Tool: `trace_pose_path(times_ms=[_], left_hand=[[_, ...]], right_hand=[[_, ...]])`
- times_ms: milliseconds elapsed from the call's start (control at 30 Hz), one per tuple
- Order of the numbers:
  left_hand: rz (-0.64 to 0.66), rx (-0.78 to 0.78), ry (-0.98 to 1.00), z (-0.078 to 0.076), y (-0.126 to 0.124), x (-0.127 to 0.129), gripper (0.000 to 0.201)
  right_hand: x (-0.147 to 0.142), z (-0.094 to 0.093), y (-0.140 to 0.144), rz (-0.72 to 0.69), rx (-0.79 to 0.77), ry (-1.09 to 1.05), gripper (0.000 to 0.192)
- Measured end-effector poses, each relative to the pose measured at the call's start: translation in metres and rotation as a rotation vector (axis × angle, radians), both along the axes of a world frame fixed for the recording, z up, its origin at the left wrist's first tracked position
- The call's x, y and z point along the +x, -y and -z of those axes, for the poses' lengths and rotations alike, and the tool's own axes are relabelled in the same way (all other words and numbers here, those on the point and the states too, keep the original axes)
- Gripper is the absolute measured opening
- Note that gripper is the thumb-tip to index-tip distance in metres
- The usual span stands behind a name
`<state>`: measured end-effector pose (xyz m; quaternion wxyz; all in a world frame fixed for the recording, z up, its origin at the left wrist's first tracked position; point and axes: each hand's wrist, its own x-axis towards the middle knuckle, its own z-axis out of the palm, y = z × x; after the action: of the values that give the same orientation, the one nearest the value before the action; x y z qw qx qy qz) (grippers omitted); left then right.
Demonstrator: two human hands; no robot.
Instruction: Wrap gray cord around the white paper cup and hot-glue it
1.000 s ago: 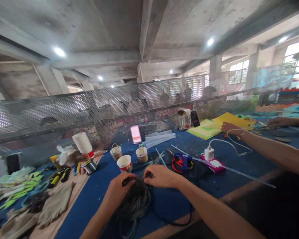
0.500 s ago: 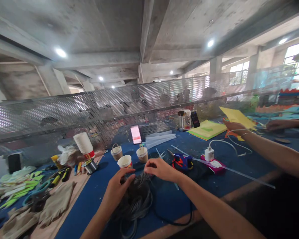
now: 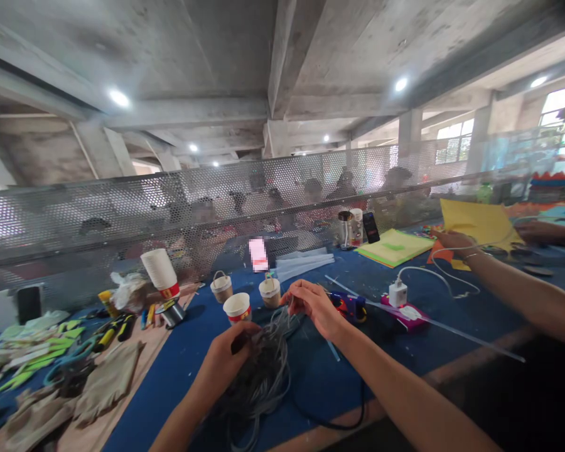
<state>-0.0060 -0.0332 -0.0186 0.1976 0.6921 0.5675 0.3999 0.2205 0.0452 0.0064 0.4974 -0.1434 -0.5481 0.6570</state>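
Observation:
A loose, tangled bundle of thin grey cord [image 3: 266,376] lies on the blue table in front of me. My right hand [image 3: 313,306] pinches several strands at the top of the bundle and holds them slightly raised. At the bundle's left side, my left hand [image 3: 230,351] has thumb and fingers brought together on the cord; its fingertips are partly hidden. Just beyond my hands stand a white paper cup [image 3: 236,307] with a red band and two small cups with looped handles, a left one [image 3: 221,289] and a right one [image 3: 270,292].
Right of my hands lie a blue glue gun [image 3: 353,306] and a white charger [image 3: 398,293] on a magenta box. Stacked paper cups [image 3: 160,270], gloves [image 3: 108,383] and scissors [image 3: 70,364] are at left. Another person's hand [image 3: 452,240] holds yellow paper [image 3: 480,220] at right.
My right hand has moved slightly right and lifted strands from the bundle. My left fingers have closed in on the cord. The other person's yellow paper has shifted right and turned upright.

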Motion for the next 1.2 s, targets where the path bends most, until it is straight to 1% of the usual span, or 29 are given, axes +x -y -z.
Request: trace_pose_path(times_ms=[67,133,200,233,267,333,367,400,433,467,533,567,633,667,767,867,967,1033,1133,1200], left_hand=[[-0.034,0.0,0.054,-0.002,0.0,0.0,0.019],[-0.054,-0.02,0.166,-0.005,0.0,0.001,0.023],[-0.042,-0.051,0.31,-0.008,0.0,0.001,0.027],[-0.031,-0.067,0.383,-0.009,0.0,0.001,0.028],[-0.018,-0.086,0.451,-0.009,0.0,0.001,0.029],[0.002,-0.116,0.559,-0.009,0.0,0.001,0.029],[0.007,-0.127,0.6,-0.009,0.0,0.001,0.029],[0.012,-0.139,0.631,-0.008,0.0,0.001,0.028],[0.016,-0.15,0.657,-0.008,0.001,0.002,0.028],[0.022,-0.161,0.677,-0.007,0.001,0.002,0.027],[0.035,-0.181,0.713,-0.007,0.002,0.003,0.025],[0.045,-0.193,0.732,-0.006,0.002,0.003,0.024],[0.067,-0.216,0.766,-0.007,0.003,0.004,0.023],[0.072,-0.225,0.776,-0.007,0.004,0.004,0.023],[0.056,-0.205,0.744,-0.009,0.005,0.006,0.025],[0.028,-0.183,0.617,-0.009,0.004,0.007,0.032],[0.011,-0.209,0.509,-0.007,0.0,0.006,0.032],[-0.01,-0.2,0.574,-0.005,0.0,0.005,0.028],[-0.023,-0.204,0.806,-0.007,0.001,0.003,0.024],[-0.008,-0.227,0.925,-0.01,0.003,0.002,0.025]], right_hand=[[-0.001,0.001,0.0,0.001,0.016,0.016,0.024],[-0.003,0.002,-0.001,0.023,0.042,0.049,0.024],[-0.005,0.004,-0.003,0.088,0.091,0.112,0.024],[-0.006,0.005,-0.004,0.155,0.13,0.159,0.022],[-0.007,0.006,-0.004,0.253,0.185,0.214,0.021],[-0.008,0.008,-0.002,0.481,0.34,0.338,0.022],[-0.008,0.009,-0.001,0.562,0.428,0.404,0.022],[-0.009,0.01,0.002,0.592,0.512,0.476,0.021],[-0.01,0.011,0.005,0.563,0.579,0.553,0.021],[-0.011,0.013,0.007,0.488,0.622,0.631,0.025],[-0.013,0.018,0.012,0.318,0.652,0.776,0.033],[-0.014,0.021,0.013,0.257,0.656,0.83,0.036],[-0.017,0.026,0.014,0.202,0.665,0.883,0.036],[-0.018,0.028,0.013,0.2,0.672,0.884,0.032],[-0.02,0.031,0.009,0.228,0.678,0.807,0.016],[-0.02,0.028,0.008,0.243,0.667,0.68,0.014],[-0.02,0.023,0.01,0.174,0.608,0.544,0.013],[-0.018,0.02,0.011,0.124,0.57,0.481,0.014],[-0.014,0.015,0.011,0.077,0.543,0.461,0.013],[-0.01,0.012,0.011,0.035,0.537,0.479,0.012]])
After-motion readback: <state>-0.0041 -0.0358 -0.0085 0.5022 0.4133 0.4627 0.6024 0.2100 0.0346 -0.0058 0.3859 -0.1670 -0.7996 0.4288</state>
